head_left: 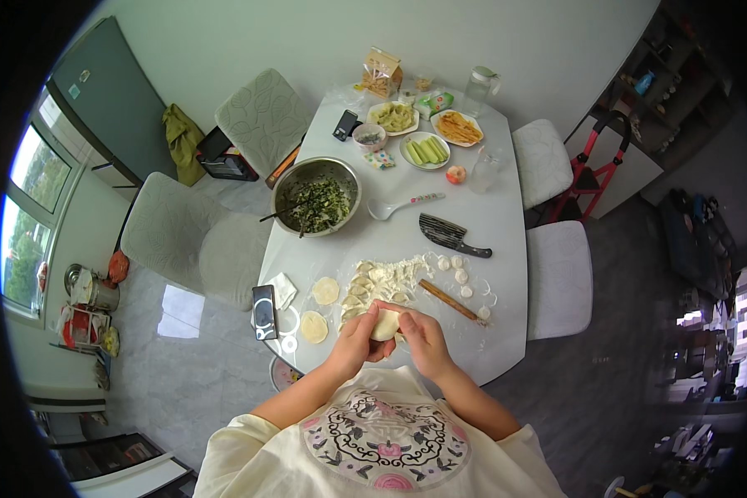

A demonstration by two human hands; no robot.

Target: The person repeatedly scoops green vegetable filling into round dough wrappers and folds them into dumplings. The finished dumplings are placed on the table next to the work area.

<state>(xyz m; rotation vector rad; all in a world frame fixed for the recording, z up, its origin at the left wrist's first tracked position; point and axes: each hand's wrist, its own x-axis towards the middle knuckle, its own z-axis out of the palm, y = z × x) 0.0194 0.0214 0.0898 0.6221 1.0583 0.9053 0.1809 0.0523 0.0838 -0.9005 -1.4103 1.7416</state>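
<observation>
With the dumpling as the centre of the clock and 12 o'clock at the far side, the pale worktop [382, 241] spreads outward from it. The largest thing on it is the metal bowl [350, 171] at 11 o'clock, holding a chopped green filling. At 1 o'clock lies the black-bladed knife [454, 235]; the wooden rolling pin [454, 301] slants at 2 o'clock.

The left hand [355, 336] curls around the dumpling's 8 o'clock side, with its thumb pressed near the far edge; the dumpling sits at that hand's 2 o'clock. The right hand [424, 340] closes on the other side, thumb and finger pinching the rim, so the dumpling is at its 10 o'clock. Some fingers underneath are hidden.

A phone [264, 312] rests at 9 o'clock, near the edge. Nearer in are two flat dough rounds [314, 327], at 9 and 10 o'clock. The dumpling [384, 325] is held between both hands, just beside the folded dumplings [358, 290] at 11 o'clock. Smallest are the dough balls [458, 274] at 2 o'clock.
</observation>
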